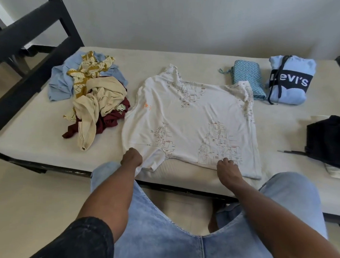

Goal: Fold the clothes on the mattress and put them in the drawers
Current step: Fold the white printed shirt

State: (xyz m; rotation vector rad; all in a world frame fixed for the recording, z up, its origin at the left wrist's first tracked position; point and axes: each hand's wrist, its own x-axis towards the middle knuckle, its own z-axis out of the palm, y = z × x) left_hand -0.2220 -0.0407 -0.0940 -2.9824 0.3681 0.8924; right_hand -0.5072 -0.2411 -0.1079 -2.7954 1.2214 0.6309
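A white printed shirt (190,122) lies spread flat in the middle of the cream mattress (30,135). My left hand (131,157) grips the shirt's near left corner, by a sleeve that hangs toward the mattress edge. My right hand (228,167) pinches the shirt's near edge further right, fingers curled into the cloth. A pile of unfolded clothes (89,95) in light blue, mustard print, cream and maroon lies left of the shirt.
Folded items sit at the back right: a teal zigzag cloth (248,79) and a light blue Levi's hoodie (290,81). A dark folded garment (328,140) lies at the right edge. A black bed frame (33,37) rises on the left. My jeans-clad legs fill the foreground.
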